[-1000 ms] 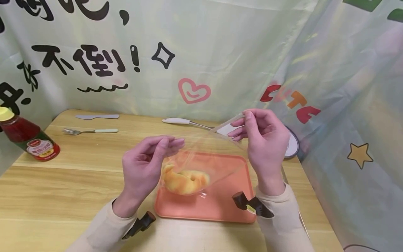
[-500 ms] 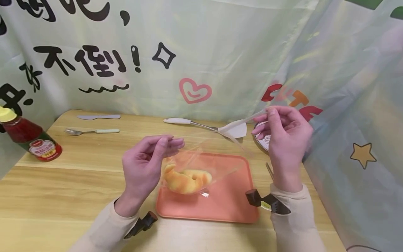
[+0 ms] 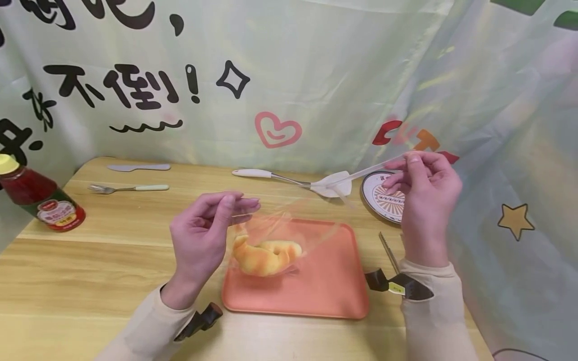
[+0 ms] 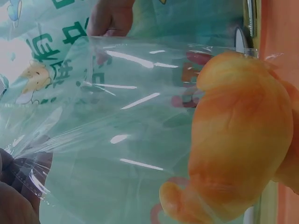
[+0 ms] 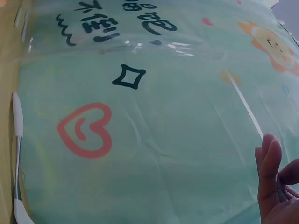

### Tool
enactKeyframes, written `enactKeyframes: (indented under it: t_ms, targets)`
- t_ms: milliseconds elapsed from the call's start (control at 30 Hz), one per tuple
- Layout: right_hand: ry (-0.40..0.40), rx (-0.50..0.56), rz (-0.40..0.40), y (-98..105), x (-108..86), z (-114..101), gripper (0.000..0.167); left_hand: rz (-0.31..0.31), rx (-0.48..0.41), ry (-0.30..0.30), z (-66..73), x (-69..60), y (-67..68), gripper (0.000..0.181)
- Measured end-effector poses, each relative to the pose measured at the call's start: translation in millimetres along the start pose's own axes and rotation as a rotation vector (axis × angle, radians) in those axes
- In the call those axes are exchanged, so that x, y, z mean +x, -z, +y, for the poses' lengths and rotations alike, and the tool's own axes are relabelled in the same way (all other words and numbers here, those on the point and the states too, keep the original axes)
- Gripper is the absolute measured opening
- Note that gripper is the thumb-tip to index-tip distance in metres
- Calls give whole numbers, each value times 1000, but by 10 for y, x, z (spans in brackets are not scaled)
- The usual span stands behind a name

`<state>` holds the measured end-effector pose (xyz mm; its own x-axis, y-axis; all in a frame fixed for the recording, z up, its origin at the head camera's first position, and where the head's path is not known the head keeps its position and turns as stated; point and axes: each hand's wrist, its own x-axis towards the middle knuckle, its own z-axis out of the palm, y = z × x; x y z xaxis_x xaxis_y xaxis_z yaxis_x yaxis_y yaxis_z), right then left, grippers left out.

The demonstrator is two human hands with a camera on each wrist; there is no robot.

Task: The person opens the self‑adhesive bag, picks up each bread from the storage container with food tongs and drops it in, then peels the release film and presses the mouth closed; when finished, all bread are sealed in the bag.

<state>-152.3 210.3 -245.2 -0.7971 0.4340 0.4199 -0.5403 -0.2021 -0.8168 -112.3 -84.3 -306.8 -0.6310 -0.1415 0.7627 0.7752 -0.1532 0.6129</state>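
Note:
In the head view my left hand (image 3: 200, 240) pinches the gathered top of a clear bag (image 3: 311, 220), with orange-yellow bread (image 3: 266, 258) low inside it. The bread is over the left part of an orange tray (image 3: 325, 296); I cannot tell whether it touches. To the right, my right hand (image 3: 426, 200) pinches the end of a thin, pale strip (image 3: 370, 169) slanting down-left across the spatula head. The left wrist view shows the bag's creases meeting at my left fingers (image 4: 21, 186), with the bread (image 4: 238, 140) opposite. Whether strip and bag are joined is unclear.
A sauce bottle (image 3: 49, 200) stands at the left, near a knife (image 3: 140, 167) and fork (image 3: 131, 188). A white spatula (image 3: 253, 173) lies behind the tray, a patterned plate (image 3: 381, 200) right of it. Metal tongs (image 3: 388, 250) lie partly under my right arm. A printed cloth (image 3: 338, 85) hangs behind.
My right hand has moved right, drawing the strip out longer and uncovering the spatula head, much of the plate and the tongs. My left hand and the bread have barely moved.

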Motion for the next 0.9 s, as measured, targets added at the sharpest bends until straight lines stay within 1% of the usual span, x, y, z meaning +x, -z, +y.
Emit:
enactKeyframes:
  t_ms: [100, 233, 333, 400, 533, 733, 900]
  targets:
    - [-53, 95, 16, 38, 39, 12, 14, 7, 2, 12, 2, -5, 14, 11]
    - [-114, 264, 49, 83, 90, 10, 9, 16, 6, 17, 4, -8, 30, 11]
    - [-138, 345, 86, 121, 122, 5, 9, 23, 4, 14, 2, -8, 42, 11]
    - [-141, 373, 113, 151, 145, 2, 11, 27, 2, 13, 3, -7, 49, 11]
    - [-143, 392, 166, 233, 198, -12, 13, 34, 5, 12, 5, -4, 62, 11]
    - [-143, 383, 244, 365, 271, -33, 15, 36, 9, 12, 5, 13, 81, 12]
    - [-147, 391, 294, 459, 325, -14, 12, 41, 5, 14, -6, 20, 97, 12]
